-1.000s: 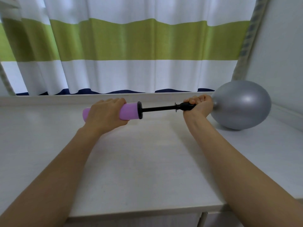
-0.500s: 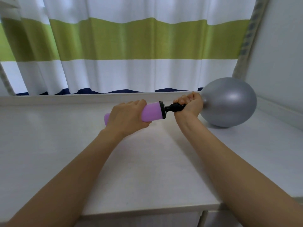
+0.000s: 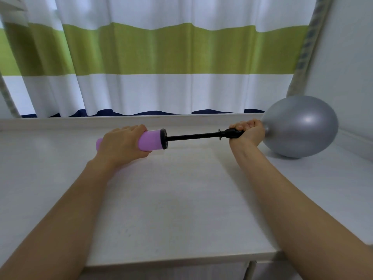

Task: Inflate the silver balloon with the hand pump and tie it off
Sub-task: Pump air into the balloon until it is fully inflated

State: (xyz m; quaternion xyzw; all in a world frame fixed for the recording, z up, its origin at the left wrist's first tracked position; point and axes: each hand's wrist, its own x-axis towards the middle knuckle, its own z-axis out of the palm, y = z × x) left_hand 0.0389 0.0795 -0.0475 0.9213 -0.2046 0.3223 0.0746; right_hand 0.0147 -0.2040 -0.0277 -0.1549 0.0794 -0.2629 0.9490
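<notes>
The silver balloon [image 3: 302,126] is round and inflated, resting on the white table [image 3: 181,199] at the far right. Its neck is hidden inside my right hand [image 3: 249,131], which is closed around the black nozzle end of the hand pump. The pump [image 3: 154,139] has a purple barrel and lies level above the table. My left hand [image 3: 123,143] grips that barrel. The black rod [image 3: 193,136] between barrel and nozzle is drawn out long.
A white curtain [image 3: 161,57] with a green band hangs behind the table's raised back ledge [image 3: 80,121]. A white wall [image 3: 347,67] stands close to the balloon on the right. The table's front edge [image 3: 181,261] runs below my forearms.
Half a second ago the pump was pushed together; my left hand has since pulled the barrel leftward, extending the rod. The balloon and my right hand have shifted to the right.
</notes>
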